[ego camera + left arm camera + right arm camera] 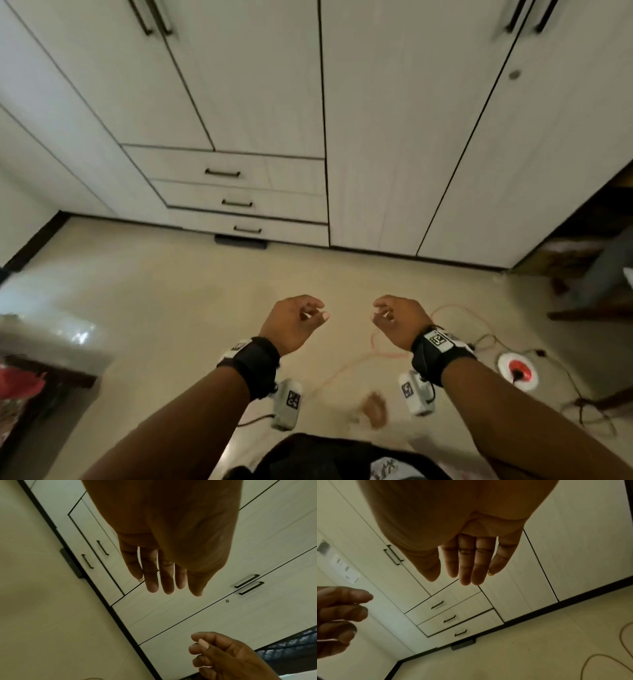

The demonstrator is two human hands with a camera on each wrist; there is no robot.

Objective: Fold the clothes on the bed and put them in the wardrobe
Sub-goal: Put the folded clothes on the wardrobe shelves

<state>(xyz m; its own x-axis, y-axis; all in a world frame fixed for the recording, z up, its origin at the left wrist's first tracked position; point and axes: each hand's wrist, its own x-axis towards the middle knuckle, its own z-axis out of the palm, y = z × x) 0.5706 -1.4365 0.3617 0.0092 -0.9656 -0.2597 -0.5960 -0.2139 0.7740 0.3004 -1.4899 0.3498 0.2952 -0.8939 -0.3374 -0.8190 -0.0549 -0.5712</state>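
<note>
The white wardrobe [376, 120] stands ahead of me with all its doors closed and three closed drawers [236, 192] low on the left. My left hand [298, 322] and right hand [397, 318] hover side by side over the floor in front of it, both empty. The fingers hang loosely, as the left wrist view [164, 572] and the right wrist view [467, 561] show. A corner of the bed [20, 394] with red patterned cloth sits at the far left. No loose garment is in view.
A thin orange cable [387, 353] loops across the beige floor to a round white extension reel [517, 370] on the right. A dark flat object [239, 241] lies at the wardrobe's base. Dark wooden furniture [589, 274] stands at the right edge.
</note>
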